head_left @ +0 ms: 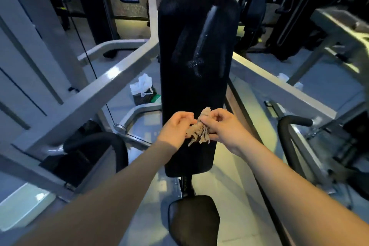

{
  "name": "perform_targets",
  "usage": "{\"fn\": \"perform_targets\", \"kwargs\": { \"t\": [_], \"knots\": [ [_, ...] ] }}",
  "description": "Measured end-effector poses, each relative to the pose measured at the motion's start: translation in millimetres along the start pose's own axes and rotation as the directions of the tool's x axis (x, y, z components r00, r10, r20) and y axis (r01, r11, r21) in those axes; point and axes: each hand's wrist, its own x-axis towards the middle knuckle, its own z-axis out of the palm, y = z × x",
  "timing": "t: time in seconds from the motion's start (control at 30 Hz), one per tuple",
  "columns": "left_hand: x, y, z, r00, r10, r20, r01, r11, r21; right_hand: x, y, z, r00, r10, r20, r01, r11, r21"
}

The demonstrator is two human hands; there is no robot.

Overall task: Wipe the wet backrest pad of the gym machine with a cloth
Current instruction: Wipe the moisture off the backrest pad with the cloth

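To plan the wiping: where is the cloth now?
In the head view, the crumpled cloth is at centre, held between the left hand and the right hand, before the lower part of the backrest pad.

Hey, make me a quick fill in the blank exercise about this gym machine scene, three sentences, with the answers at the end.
1. The wet streaks shine on the ____ half of the black backrest pad.
2. The left hand and right hand both grip the crumpled cloth in front of the pad's ____ half.
3. The white plastic bag sits off the pad's ____ side.
Answers: upper; lower; left.
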Motion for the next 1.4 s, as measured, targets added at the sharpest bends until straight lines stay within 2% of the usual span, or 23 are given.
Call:
{"fn": "perform_targets", "kwargs": {
  "t": [0.07,0.17,0.3,0.37,0.43,0.5,0.57,0.67,0.77,0.87,0.93,1.07,1.13,1.2,1.27,1.33,1.4],
  "knots": [
    [-22.7,15.1,-6.8,0.997,0.034,0.075,-0.041,0.995,0.096,-25.4,-16.3,-0.8,0.998,0.032,0.056,-0.037,0.994,0.102],
    [-52.0,37.6,-9.8,0.991,0.065,0.113,-0.088,0.974,0.209,-58.8,-33.6,-2.2,0.994,0.055,0.096,-0.07,0.986,0.154],
    [-80.0,57.7,-12.5,0.99,0.114,0.078,-0.132,0.944,0.304,-86.1,-40.3,-12.3,0.996,0.074,0.041,-0.077,0.993,0.088],
    [-87.5,64.4,-9.8,0.992,0.113,0.054,-0.123,0.965,0.23,-90.7,-38.4,-23.7,0.998,0.063,0.017,-0.064,0.996,0.055],
    [-88.8,66.8,-0.1,0.996,0.04,0.077,-0.047,0.995,0.088,-90.7,-34.9,-33.7,0.998,0.053,0.016,-0.054,0.998,0.041],
    [-85.0,66.7,17.8,0.994,-0.031,0.104,0.026,0.999,0.047,-84.9,-30.0,-41.3,0.999,0.038,0.016,-0.038,0.998,0.044],
    [-74.7,64.7,37.8,0.996,-0.061,0.058,0.06,0.998,0.02,-73.6,-26.4,-51.1,1.0,0.016,0.027,-0.017,1.0,0.023],
    [-58.2,59.9,66.3,0.999,0.003,-0.034,-0.004,0.999,-0.036,-48.8,-19.4,-79.2,0.99,-0.005,0.142,0.001,1.0,0.026],
    [-42.3,60.5,99.1,1.0,-0.009,-0.003,0.009,0.991,0.137,-17.6,-15.3,-119.6,0.954,-0.015,0.3,-0.02,0.993,0.115],
    [-20.9,62.2,133.0,0.997,0.016,-0.074,0.004,0.965,0.263,18.1,-9.5,-156.2,0.967,-0.07,0.247,0.059,0.997,0.051],
    [-8.6,64.3,148.4,0.984,0.007,-0.178,0.036,0.97,0.239,37.6,-5.6,-175.0,0.975,-0.08,0.209,0.079,0.997,0.012],
    [7.9,67.8,169.7,0.962,-0.048,-0.269,0.039,0.998,-0.041,60.4,-6.4,-186.7,0.96,-0.147,0.239,0.189,0.968,-0.164],
    [14.1,64.6,172.9,0.964,-0.046,-0.263,0.035,0.998,-0.048,60.3,-10.2,-181.7,0.946,-0.181,0.267,0.221,0.967,-0.128],
    [11.8,66.0,174.6,0.969,-0.017,-0.248,0.029,0.999,0.045,59.2,-7.8,-177.7,0.93,-0.121,0.346,0.15,0.987,-0.058],
    [9.2,69.5,176.2,0.982,0.001,-0.187,0.01,0.998,0.057,58.1,-3.4,-174.8,0.914,-0.103,0.393,0.14,0.988,-0.067],
    [8.9,70.7,176.7,0.988,-0.039,-0.151,0.029,0.997,-0.067,58.7,-0.3,-171.9,0.926,-0.143,0.349,0.186,0.978,-0.095],
    [13.5,69.9,172.9,0.972,-0.113,-0.207,0.079,0.983,-0.163,60.5,0.0,-170.8,0.958,-0.148,0.246,0.169,0.983,-0.068]
  ]
}}
